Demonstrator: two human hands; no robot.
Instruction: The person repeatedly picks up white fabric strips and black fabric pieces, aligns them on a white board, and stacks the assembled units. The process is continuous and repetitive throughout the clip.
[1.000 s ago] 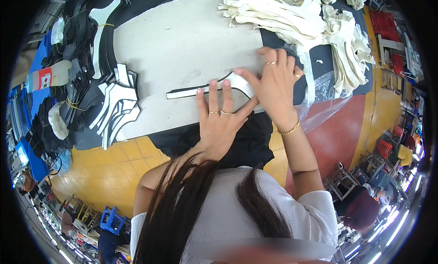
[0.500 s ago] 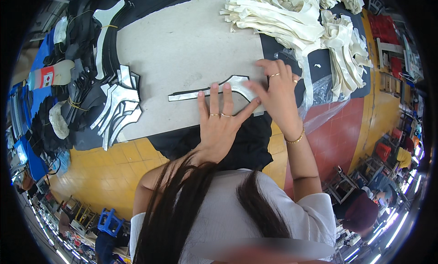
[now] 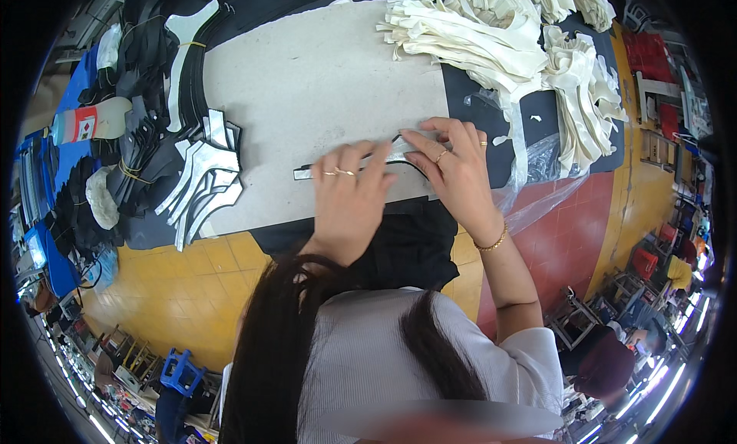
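Observation:
A narrow cut piece (image 3: 398,148), shiny white with a black border, lies on the grey board (image 3: 307,83) close to its near edge. Its slim end sticks out to the left of my left hand (image 3: 345,194). That hand is over the strip, its fingers bent and smeared by motion, so I cannot see whether they hold it. At the wider end, my right hand (image 3: 454,164) has its thumb and fingertips closed on the piece's edge. Part of that end is hidden under the right fingers.
Left of the board lie a fanned stack of similar white-and-black pieces (image 3: 211,171), a banded black stack (image 3: 186,75) and a bottle (image 3: 92,122) with a red and white label. Bundles of cream fabric (image 3: 468,37) and clear plastic film (image 3: 541,164) are at the right.
The left hand has lifted from lying flat with fingers spread and shifted slightly left. The right hand has come down onto the wide end and closed on its edge.

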